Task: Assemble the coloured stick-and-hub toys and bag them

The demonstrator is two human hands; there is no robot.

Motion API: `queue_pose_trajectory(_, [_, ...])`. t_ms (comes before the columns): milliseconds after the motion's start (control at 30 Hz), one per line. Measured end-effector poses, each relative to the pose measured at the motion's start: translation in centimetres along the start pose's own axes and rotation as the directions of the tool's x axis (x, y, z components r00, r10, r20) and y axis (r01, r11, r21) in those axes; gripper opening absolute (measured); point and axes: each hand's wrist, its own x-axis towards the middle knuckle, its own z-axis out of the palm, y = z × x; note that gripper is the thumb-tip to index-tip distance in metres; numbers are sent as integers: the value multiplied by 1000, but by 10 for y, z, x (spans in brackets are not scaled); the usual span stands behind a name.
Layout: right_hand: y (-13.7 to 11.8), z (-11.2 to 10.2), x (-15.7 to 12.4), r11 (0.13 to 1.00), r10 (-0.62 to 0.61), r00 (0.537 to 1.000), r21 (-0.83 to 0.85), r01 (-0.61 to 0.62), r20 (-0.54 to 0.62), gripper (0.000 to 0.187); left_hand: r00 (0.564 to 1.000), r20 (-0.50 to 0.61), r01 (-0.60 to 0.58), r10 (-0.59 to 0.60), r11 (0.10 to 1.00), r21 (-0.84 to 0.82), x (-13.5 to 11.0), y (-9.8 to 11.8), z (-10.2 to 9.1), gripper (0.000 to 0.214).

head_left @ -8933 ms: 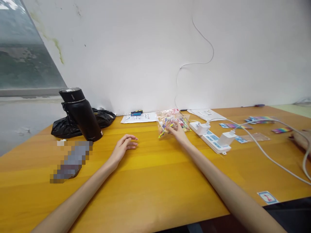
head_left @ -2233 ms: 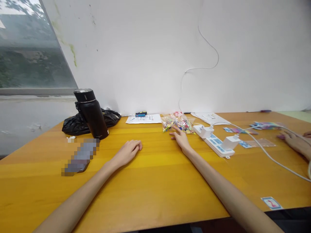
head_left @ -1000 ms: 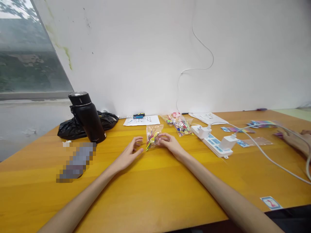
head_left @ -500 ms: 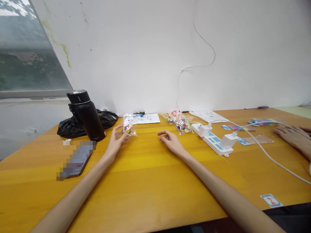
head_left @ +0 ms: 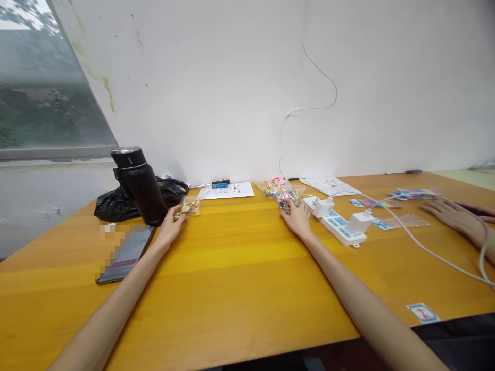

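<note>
A yellow-brown wooden table (head_left: 216, 293) fills the lower part of the frame, its grain running in long bands from side to side and its near edge slanting up toward the lower right. Behind it rises a white wall (head_left: 216, 93), stained yellow-green and flecked with dark marks toward the upper left, where a window (head_left: 34, 98) shows blurred greenery. A thin white cable (head_left: 334, 93) loops down the wall, right of centre.

Left of centre, the left hand (head_left: 170, 224) holds a small clear bag (head_left: 191, 206) with yellow pieces in it, pinched between thumb and fingers, near the foot of a black bottle (head_left: 139, 190). A crumpled black plastic bag (head_left: 110, 206) lies behind the bottle, and a dark, partly pixelated flat device (head_left: 129, 257) lies nearer the lower left.

Right of centre, the right hand (head_left: 297, 219) has its fingers curved over a larger clear bag (head_left: 276, 188) of many-coloured pieces; whether they grip it, I cannot tell. Just beside it lies a white power strip (head_left: 338, 230) with plugged-in adapters. At the right edge, another person's hand (head_left: 448, 216) rests on the table.
</note>
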Motion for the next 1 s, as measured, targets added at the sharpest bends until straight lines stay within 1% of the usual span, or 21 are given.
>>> queue_pose_trajectory(133, [0,-2,0,999,43,999,-13,-43,4,49,999,-9,-31,32,992,124,-3,7,-1,46])
queue_pose_trajectory(200, [1,-3,1,998,60,998,4,-61,17,51,997,-26,-70,75,984,166,-8,15,0,48])
queue_pose_trajectory(267, [3,-4,2,998,53,999,41,-53,7,49,982,-53,-162,179,959,231,-15,25,0,50])
queue_pose_trajectory(333, [5,-4,5,995,38,999,98,-35,-28,44,923,-48,-341,381,870,356,-22,37,1,47])
queue_pose_trajectory(367, [5,-3,6,991,30,998,134,-23,-48,42,897,-30,-398,441,835,380,-26,42,3,44])
queue_pose_trajectory(433, [4,-3,7,974,13,997,226,4,-73,38,865,33,-479,500,807,345,-34,53,8,37])
queue_pose_trajectory(467, [3,-3,8,959,2,997,283,21,-80,37,858,76,-507,508,812,289,-39,58,12,34])
queue_pose_trajectory(533, [-4,-3,6,908,-39,995,411,75,-95,35,850,162,-525,502,833,175,-47,67,19,30])
queue_pose_trajectory(633, [-23,-2,-6,793,-139,983,581,181,-116,30,817,308,-514,487,858,8,-64,80,29,31])
queue_pose_trajectory(667, [-32,-2,-12,753,-168,980,627,197,-107,29,812,352,-480,465,876,-50,-70,83,32,33])
queue_pose_trajectory(733, [-51,0,-28,676,-223,973,708,203,-65,26,799,468,-347,377,925,-153,-82,90,37,40])
queue_pose_trajectory(800, [-70,1,-46,597,-288,957,775,206,-33,24,742,596,-213,306,951,-224,-93,95,42,48])
queue_pose_trajectory(833, [-79,0,-55,565,-328,944,797,212,-18,23,723,626,-165,291,953,-253,-97,96,44,50])
queue_pose_trajectory(867, [-87,0,-63,536,-376,927,815,222,-5,23,717,637,-133,283,953,-273,-99,97,46,50])
queue_pose_trajectory(900, [-93,-2,-71,508,-418,909,829,232,2,23,726,628,-120,280,951,-285,-99,96,48,48])
queue_pose_trajectory(933, [-98,-4,-76,487,-452,892,840,238,9,23,747,604,-119,278,949,-291,-98,95,49,44])
queue_pose_trajectory(1000, [-104,-8,-84,460,-497,867,855,238,26,24,803,532,-134,270,951,-279,-89,91,50,35])
